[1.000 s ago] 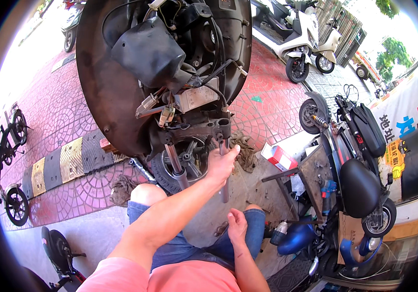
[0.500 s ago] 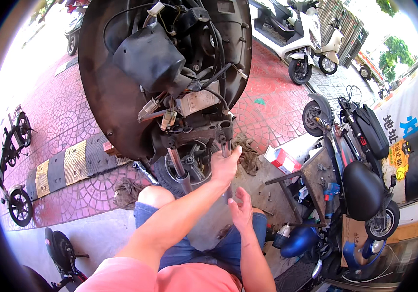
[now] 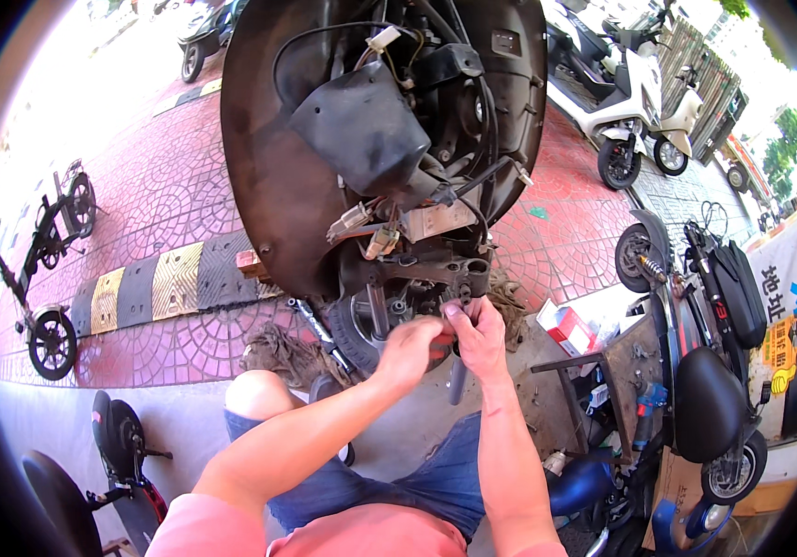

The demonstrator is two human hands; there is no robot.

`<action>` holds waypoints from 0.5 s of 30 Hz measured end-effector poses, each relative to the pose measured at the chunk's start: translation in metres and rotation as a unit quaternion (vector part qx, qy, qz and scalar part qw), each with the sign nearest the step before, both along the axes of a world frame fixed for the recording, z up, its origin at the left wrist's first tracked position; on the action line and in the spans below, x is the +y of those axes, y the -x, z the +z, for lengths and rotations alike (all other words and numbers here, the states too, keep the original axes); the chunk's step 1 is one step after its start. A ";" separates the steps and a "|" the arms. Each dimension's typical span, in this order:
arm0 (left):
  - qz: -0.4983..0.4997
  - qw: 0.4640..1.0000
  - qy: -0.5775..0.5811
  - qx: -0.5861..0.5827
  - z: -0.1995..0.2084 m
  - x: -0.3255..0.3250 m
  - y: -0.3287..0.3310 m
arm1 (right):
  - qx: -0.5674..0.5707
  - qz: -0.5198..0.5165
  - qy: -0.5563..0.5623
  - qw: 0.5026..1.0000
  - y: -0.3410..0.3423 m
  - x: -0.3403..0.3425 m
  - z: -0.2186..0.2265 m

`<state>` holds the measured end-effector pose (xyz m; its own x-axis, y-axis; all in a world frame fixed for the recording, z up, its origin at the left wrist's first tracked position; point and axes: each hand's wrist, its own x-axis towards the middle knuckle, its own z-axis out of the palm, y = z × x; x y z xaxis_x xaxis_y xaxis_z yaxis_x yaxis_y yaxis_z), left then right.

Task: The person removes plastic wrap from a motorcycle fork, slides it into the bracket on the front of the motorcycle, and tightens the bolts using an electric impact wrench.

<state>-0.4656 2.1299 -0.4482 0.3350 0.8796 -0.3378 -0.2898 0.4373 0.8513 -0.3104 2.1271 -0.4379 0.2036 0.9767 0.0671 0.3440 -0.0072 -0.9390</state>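
Observation:
In front of me stands a scooter's stripped front end, with its dark brown body panel (image 3: 273,186) and a fork clamp (image 3: 450,283). Just under the clamp's right socket, my right hand (image 3: 482,342) is closed around a metal fork tube (image 3: 457,381), whose lower end pokes out below. My left hand (image 3: 408,351) meets it from the left, fingers curled in against the tube's upper part; what they pinch is hidden. To the left of both hands, the other fork tube (image 3: 378,311) runs down from the clamp beside the wheel (image 3: 350,330).
Loose wiring connectors (image 3: 383,241) hang above the clamp. At right stands a metal work stand (image 3: 612,371) with a blue power drill (image 3: 649,404) and a red-and-white box (image 3: 570,330). A rag (image 3: 278,357) lies left of the wheel. Parked scooters (image 3: 626,116) stand farther back.
My left hand has left its grip high on the fork tube and moved lower, beside the right. The right hand has risen from open to closed on the tube. The view has shifted left.

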 end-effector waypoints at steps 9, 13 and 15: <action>0.099 0.980 -0.032 0.170 -0.053 0.026 0.052 | -0.001 -0.114 -0.045 0.992 0.018 0.030 -0.009; 0.137 0.979 0.036 0.145 -0.042 0.043 0.034 | -0.037 -0.146 0.001 0.989 0.020 0.020 -0.015; 0.119 0.977 0.025 0.172 -0.053 0.047 0.033 | -0.044 -0.148 -0.033 0.987 0.023 0.018 -0.014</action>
<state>-0.4981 2.1765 -0.5017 -0.0189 0.8986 -0.4383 -0.0885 0.4351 0.8960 -0.3336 2.1453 -0.4517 0.4710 0.8677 0.1587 0.4158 -0.0597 -0.9075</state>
